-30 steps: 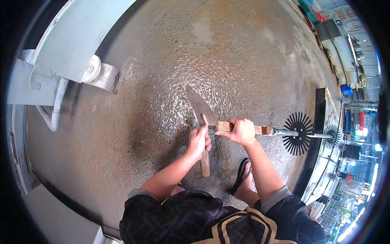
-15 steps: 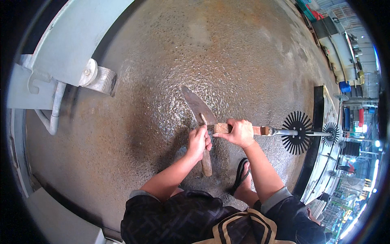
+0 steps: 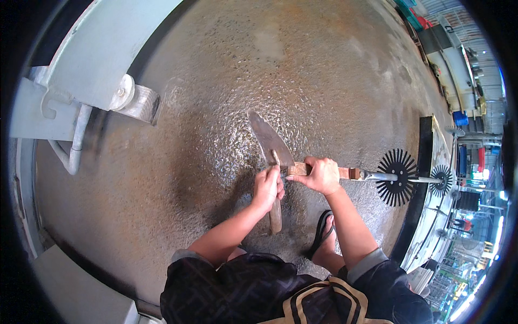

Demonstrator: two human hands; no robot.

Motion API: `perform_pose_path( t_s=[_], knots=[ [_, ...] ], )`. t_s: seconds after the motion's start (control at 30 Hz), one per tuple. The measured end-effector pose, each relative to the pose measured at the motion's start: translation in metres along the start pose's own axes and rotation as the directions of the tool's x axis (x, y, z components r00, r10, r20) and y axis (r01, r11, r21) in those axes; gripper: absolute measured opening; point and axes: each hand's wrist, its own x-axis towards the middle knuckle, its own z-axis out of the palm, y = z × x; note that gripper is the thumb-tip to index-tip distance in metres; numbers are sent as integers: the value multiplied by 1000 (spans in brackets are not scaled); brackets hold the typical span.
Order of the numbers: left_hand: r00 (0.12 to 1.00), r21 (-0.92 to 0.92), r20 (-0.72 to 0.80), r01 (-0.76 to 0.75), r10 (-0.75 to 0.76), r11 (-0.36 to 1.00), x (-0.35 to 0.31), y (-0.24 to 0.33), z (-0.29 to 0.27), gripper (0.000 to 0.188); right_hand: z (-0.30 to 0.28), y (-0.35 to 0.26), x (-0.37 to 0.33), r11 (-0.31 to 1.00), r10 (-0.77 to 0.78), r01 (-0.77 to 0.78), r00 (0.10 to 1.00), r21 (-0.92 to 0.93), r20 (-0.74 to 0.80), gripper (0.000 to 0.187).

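Note:
I stand over a wide, wet, pitted metal surface (image 3: 226, 97). My left hand (image 3: 267, 189) grips a trowel-like scraper where its flat pointed blade (image 3: 267, 137) meets its wooden handle (image 3: 276, 217); the blade rests on the surface, pointing away from me. My right hand (image 3: 322, 175) is closed around the wooden grip (image 3: 352, 173) of a second tool, held level right next to the scraper's neck. This tool's metal rod (image 3: 380, 176) runs off to the right. Both hands almost touch.
Two black spiked discs (image 3: 396, 178) (image 3: 442, 181) lie along the rod at the right, by a dark raised edge (image 3: 423, 162). A white metal frame (image 3: 91, 59) with a cylindrical fitting (image 3: 137, 100) and pipe (image 3: 73, 156) stands at the left. My sandalled foot (image 3: 324, 232) is below the hands.
Both hands keep their grips and stay almost in place. The scraper blade has shifted only slightly on the wet surface.

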Motion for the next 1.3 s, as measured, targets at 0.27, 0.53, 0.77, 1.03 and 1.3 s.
perform_pose_path(
  t_s=[0.27,0.53,0.77,1.03,1.3],
  knots=[
    [998,-70,-67,8,-12,998,2,-8,14,27,0,0,-4,999,-40,40,999,-7,-16,58],
    [999,-47,-3,-36,36,998,0,5,10,31,-8,-2,1,1000,-28,28,999,-5,-20,57],
    [1000,-34,8,15,-15,999,-9,1,2,32,-6,-3,1,999,-32,33,998,13,-61,58],
    [999,-6,39,-16,17,1000,-11,7,5,31,-8,-5,0,1000,-24,24,999,-2,-48,60],
    [996,45,80,-32,28,998,-14,13,6,30,-6,-2,2,999,-41,43,993,10,-109,62]
  ],
)
